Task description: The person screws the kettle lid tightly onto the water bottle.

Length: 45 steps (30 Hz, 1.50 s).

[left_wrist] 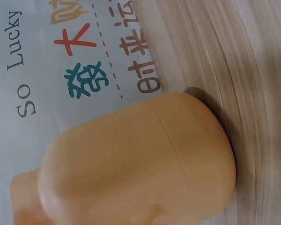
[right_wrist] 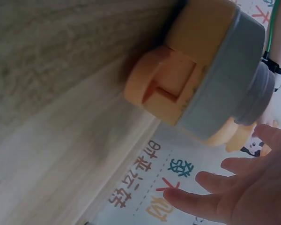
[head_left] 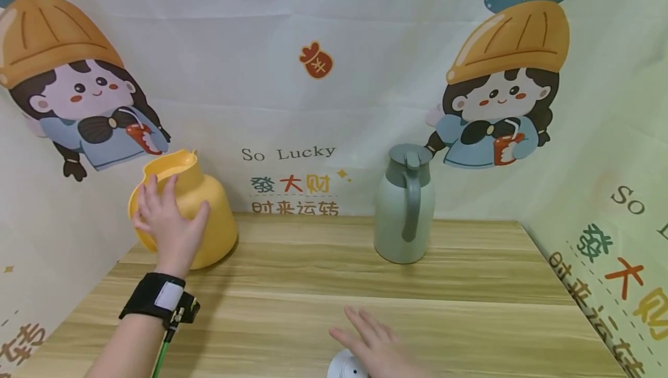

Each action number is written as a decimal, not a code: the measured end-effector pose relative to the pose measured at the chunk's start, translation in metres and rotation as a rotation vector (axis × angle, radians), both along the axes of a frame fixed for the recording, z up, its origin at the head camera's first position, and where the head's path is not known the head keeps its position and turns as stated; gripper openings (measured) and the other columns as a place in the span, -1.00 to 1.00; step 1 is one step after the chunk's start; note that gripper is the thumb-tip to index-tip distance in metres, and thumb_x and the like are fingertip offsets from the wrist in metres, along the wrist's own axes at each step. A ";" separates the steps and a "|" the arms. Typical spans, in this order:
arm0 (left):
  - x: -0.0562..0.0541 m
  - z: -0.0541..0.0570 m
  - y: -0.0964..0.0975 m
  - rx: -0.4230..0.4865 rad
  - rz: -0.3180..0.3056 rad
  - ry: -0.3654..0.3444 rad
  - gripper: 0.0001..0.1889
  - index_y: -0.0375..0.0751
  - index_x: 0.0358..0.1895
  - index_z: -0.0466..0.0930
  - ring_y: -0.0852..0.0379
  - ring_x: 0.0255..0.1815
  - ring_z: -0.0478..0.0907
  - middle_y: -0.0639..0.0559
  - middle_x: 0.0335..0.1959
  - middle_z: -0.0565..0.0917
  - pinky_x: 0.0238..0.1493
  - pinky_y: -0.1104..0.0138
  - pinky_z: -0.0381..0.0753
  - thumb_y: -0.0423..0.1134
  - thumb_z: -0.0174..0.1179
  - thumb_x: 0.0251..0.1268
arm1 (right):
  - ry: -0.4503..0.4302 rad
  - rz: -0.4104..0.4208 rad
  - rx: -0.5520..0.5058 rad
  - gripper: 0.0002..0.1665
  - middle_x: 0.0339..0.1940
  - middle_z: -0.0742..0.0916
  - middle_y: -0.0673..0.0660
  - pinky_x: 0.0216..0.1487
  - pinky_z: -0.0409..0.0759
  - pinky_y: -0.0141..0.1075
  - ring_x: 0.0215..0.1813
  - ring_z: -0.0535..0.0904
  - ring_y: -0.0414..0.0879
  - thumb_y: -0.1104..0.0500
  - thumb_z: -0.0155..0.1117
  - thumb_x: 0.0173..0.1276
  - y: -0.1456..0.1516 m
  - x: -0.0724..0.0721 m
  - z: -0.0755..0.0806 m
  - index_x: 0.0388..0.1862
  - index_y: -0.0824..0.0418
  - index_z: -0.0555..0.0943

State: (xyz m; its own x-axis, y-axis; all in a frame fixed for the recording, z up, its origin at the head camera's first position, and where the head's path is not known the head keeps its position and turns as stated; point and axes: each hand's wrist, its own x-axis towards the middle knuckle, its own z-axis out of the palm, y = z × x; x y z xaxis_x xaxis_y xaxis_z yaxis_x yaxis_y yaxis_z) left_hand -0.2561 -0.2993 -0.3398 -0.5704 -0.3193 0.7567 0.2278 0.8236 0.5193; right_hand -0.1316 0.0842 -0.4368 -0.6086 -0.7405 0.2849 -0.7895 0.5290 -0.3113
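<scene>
A yellow jug (head_left: 219, 221) with a wide spout stands upright at the left of the table. My left hand (head_left: 169, 224) is up against its near side in the head view, fingers spread toward the handle and thumb apart. In the left wrist view the jug's smooth body (left_wrist: 131, 159) fills the lower left, with that hand almost wholly hidden. My right hand (head_left: 381, 346) spreads its fingers beside a small round container with a white top (head_left: 340, 366). The right wrist view shows that container's orange base (right_wrist: 201, 33) and grey upper part, the fingers apart from it.
A pale green thermal jug (head_left: 388, 215) with a grey lid and handle stands upright toward the back right. Printed cloth (head_left: 292, 94) hangs behind and along both sides of the wooden table (head_left: 292, 285). A black strap (head_left: 151, 297) wraps the left wrist.
</scene>
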 end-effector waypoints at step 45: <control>0.001 0.010 -0.067 0.944 -0.184 -0.256 -0.49 -0.18 -0.22 0.51 0.19 -0.71 0.58 0.08 -0.69 0.62 -0.61 0.45 0.58 0.20 0.33 0.01 | -0.394 0.049 0.000 -0.16 0.39 0.33 0.35 0.03 0.53 0.06 0.26 0.38 0.30 -0.19 0.16 0.37 -0.004 0.000 -0.007 0.52 -0.03 0.12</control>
